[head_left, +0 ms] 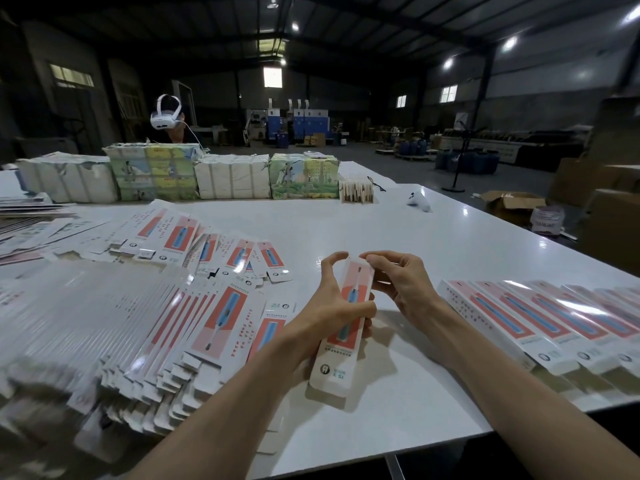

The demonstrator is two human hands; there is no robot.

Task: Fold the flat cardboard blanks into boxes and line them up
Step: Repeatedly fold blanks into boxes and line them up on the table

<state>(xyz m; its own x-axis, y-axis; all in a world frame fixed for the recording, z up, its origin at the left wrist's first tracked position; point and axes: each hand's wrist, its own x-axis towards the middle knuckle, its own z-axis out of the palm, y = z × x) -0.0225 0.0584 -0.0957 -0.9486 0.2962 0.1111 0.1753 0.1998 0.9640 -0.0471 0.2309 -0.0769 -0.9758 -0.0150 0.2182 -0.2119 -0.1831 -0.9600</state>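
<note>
A long white box (343,327) with a red panel and a blue toothbrush picture is held above the white table (398,230), tilted, its far end up. My left hand (332,306) grips its middle, thumb and forefinger spread near the top. My right hand (398,282) pinches the flap at the box's far end. Fanned stacks of flat blanks (145,327) lie to the left. A row of folded boxes (540,320) lies side by side at the right.
Wrapped white and green bundles (180,178) line the table's far side, with a person in a white headset (166,116) behind them. A white controller (419,200) lies far right. The table's edge runs close on the right and front; cardboard cartons (512,202) stand on the floor.
</note>
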